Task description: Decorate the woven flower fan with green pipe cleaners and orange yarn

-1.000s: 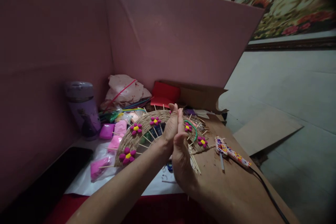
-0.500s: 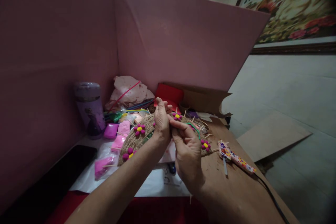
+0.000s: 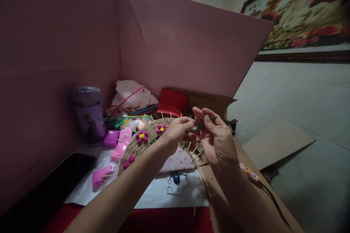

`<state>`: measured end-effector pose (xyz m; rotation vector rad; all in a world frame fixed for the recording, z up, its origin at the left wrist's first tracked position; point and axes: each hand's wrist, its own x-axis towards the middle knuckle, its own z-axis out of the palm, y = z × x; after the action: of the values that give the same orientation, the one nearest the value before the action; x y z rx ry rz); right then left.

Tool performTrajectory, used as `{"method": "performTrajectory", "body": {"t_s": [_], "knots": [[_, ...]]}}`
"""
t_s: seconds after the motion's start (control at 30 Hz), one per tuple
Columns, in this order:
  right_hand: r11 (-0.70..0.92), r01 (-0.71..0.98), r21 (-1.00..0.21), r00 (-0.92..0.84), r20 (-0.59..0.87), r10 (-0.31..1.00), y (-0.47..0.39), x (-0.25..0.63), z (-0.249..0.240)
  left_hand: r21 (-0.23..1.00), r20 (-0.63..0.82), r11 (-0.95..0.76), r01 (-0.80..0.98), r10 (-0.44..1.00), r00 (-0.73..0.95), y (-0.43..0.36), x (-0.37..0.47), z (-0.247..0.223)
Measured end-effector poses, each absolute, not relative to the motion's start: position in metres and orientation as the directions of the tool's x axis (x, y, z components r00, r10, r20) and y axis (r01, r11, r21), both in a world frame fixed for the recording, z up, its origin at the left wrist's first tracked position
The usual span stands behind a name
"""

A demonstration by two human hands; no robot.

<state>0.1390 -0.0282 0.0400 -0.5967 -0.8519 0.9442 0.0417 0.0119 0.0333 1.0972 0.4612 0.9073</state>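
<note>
My left hand is closed in a pinch at one end of a thin dark-green strand that looks like modelling clay. Facing it, my right hand grips the same strand between thumb and fingers, palm partly turned to me. Both hands are above the right part of a twine-wrapped arch with thin sticks poking out along its edges. Magenta flowers with yellow centres, such as one flower, sit on the arch. Its right side is largely hidden by my hands.
Pink clay packets and a purple tumbler stand at left, near a black phone-like slab. A floral glue gun with a cord lies right, partly behind my forearm. A blue clip-like item rests on white paper.
My hands were pressed close together; now they are farther right, turned and slightly apart, with the green strand showing between the fingers. The camera view has shifted slightly.
</note>
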Motion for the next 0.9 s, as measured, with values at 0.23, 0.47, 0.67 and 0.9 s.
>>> {"method": "performTrajectory", "body": {"t_s": [0.23,0.47,0.67,0.9], "knots": [[0.484,-0.401,-0.778,0.346,0.36,0.866,-0.026,0.145,0.042,0.897,0.036,0.258,-0.36,0.769,0.639,0.016,0.037,0.033],[0.499,-0.421,-0.758,0.346,0.374,0.86,-0.025,0.146,0.043,0.937,0.07,0.137,-0.322,0.828,0.557,0.015,0.039,0.031],[0.535,-0.404,-0.742,0.341,0.42,0.841,-0.023,0.148,0.042,0.951,0.138,0.055,-0.303,0.803,0.58,0.016,0.038,0.031],[0.58,-0.283,-0.764,0.398,0.457,0.796,-0.021,0.153,0.042,0.966,0.13,0.031,-0.255,0.798,0.588,0.019,0.033,0.035]]}}
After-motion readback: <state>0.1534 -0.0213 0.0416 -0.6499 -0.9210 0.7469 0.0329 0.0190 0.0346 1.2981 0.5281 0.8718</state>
